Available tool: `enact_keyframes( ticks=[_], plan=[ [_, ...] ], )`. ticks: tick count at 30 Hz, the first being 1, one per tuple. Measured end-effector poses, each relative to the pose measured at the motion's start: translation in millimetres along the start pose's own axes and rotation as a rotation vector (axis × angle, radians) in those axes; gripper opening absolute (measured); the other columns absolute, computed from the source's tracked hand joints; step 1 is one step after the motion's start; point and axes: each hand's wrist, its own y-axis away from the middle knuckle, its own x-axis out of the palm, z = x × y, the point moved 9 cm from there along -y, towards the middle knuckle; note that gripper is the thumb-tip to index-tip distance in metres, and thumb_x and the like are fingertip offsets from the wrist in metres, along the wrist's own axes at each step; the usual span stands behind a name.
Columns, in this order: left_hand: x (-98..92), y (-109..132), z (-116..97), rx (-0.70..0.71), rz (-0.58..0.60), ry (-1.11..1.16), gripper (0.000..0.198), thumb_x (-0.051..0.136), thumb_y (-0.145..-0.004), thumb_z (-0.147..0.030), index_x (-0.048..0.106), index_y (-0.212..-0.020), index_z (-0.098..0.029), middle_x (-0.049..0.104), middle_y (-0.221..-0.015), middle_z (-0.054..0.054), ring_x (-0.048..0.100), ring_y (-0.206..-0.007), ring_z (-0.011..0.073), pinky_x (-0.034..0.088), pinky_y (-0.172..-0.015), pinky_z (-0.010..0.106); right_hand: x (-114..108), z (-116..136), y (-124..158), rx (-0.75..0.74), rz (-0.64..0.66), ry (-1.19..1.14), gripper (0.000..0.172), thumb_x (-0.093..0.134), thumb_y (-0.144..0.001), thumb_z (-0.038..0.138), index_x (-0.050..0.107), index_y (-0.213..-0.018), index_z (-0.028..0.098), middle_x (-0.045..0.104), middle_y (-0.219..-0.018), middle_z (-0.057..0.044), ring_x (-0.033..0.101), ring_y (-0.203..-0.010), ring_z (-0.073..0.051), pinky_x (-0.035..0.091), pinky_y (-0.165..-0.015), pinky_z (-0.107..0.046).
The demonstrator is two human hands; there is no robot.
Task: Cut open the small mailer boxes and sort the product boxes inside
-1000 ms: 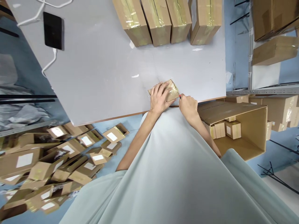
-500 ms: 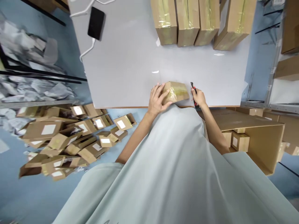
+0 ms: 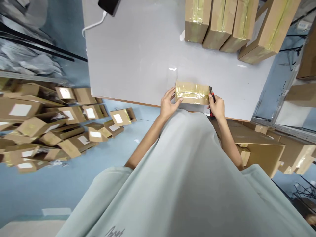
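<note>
A small cardboard box (image 3: pixel 193 93), its upper face covered with shiny yellowish tape, is at the near edge of the white table (image 3: pixel 133 65). My left hand (image 3: pixel 169 104) grips its left end, with the thumb on the near side and the fingers behind. At the right end, my right hand (image 3: pixel 217 106) is closed around a red and black box cutter (image 3: pixel 211 95). The cutter stands against the box's right side. Whether a blade sticks out is too small to tell.
Several taped cardboard boxes (image 3: pixel 197 31) stand in a row at the table's far right. A black phone (image 3: pixel 110 6) with a white cable lies far left. Opened boxes (image 3: pixel 71 144) are heaped on the floor at left. A large carton (image 3: pixel 266 154) stands below the table at right.
The small box has turned level and squared up, its taped face now upward. My right hand has brought the box cutter against its right end. The view has shifted and rotated slightly.
</note>
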Motion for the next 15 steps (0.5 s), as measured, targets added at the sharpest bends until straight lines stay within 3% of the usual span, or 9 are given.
enact_keyframes(
  ticks=[2,4,6,8,12,15],
  plan=[
    [17.1,-5.1,15.8,-0.044,0.038,0.077,0.089,0.062,-0.100,-0.088,0.066,-0.156,-0.019,0.063,-0.163,0.022,0.070,-0.145,0.0335,0.067,-0.113,0.048,-6.4,2.5,-2.2,0.000,0.022,0.107,0.046,0.038,-0.121,0.049,0.073,-0.112,0.021,0.079,-0.076,-0.009,0.081,-0.085,-0.029,0.055,-0.086,-0.034],
    [28.1,-7.2,29.9,-0.084,0.064,0.120,0.091,0.065,-0.098,-0.088,0.063,-0.158,-0.019,0.064,-0.161,0.023,0.074,-0.138,0.0337,0.069,-0.108,0.048,-16.3,8.8,-3.8,-0.002,-0.004,0.237,0.045,0.037,-0.121,0.045,0.073,-0.129,0.019,0.085,-0.097,-0.014,0.081,-0.096,-0.032,0.055,-0.090,-0.037],
    [31.6,-9.3,38.5,-0.103,0.082,0.125,0.096,0.069,-0.097,-0.086,0.054,-0.167,-0.022,0.061,-0.164,0.023,0.074,-0.136,0.0347,0.069,-0.107,0.050,-26.2,22.5,-4.0,-0.027,-0.047,0.362,0.045,0.037,-0.121,0.042,0.067,-0.144,0.018,0.084,-0.122,-0.019,0.079,-0.108,-0.034,0.055,-0.092,-0.038],
    [29.8,-13.7,39.5,-0.083,0.108,0.120,0.104,0.074,-0.094,-0.086,0.045,-0.174,-0.027,0.055,-0.171,0.023,0.071,-0.141,0.0365,0.067,-0.110,0.051,-26.4,43.6,-3.3,-0.096,-0.020,0.448,0.046,0.035,-0.122,0.039,0.062,-0.153,0.020,0.081,-0.135,-0.019,0.077,-0.113,-0.034,0.053,-0.092,-0.038],
    [24.0,-27.3,31.1,-0.020,0.205,0.119,0.106,0.074,-0.089,-0.091,0.050,-0.173,-0.030,0.043,-0.181,0.022,0.055,-0.160,0.0420,0.060,-0.119,0.055,2.8,93.7,-0.4,-0.321,0.204,0.601,0.045,0.034,-0.123,0.042,0.064,-0.152,0.023,0.083,-0.133,-0.015,0.077,-0.112,-0.032,0.050,-0.090,-0.034],
    [22.8,-34.1,26.8,-0.016,0.261,0.149,0.103,0.075,-0.088,-0.091,0.055,-0.169,-0.031,0.045,-0.181,0.021,0.049,-0.165,0.0438,0.056,-0.124,0.058,26.8,119.9,-2.8,-0.442,0.323,0.738,0.046,0.037,-0.123,0.043,0.067,-0.150,0.021,0.083,-0.132,-0.017,0.077,-0.113,-0.032,0.048,-0.091,-0.034]
  ],
)
